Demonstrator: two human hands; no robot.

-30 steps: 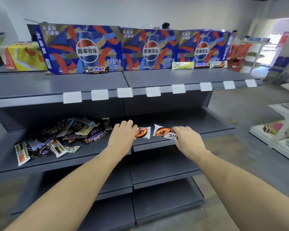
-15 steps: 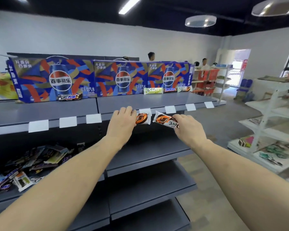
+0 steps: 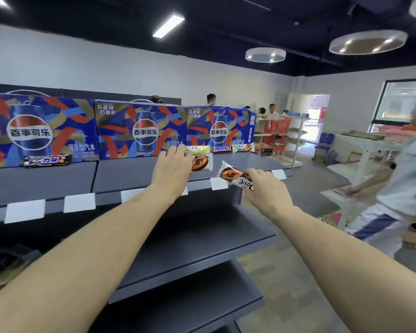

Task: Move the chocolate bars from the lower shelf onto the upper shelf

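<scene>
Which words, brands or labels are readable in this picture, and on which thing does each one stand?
"百事可乐": on each of the three blue Pepsi cartons on the upper shelf.
"SNICKERS": on the Snickers bar lying before the cartons.
"Dove": on the Dove bar held in the right hand.
"力架": on the dark bar at the left.
The white shelf-edge tags show no text; the smaller print on the cartons is blurred.

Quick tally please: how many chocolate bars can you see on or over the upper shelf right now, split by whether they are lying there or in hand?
Lying on the upper shelf: 4 (dark bar, green Dove bar, Snickers bar, white Dove bar)
Held in the left hand: 1 (orange-and-white bar)
Held in the right hand: 1 (orange Dove bar)
Total: 6
</scene>
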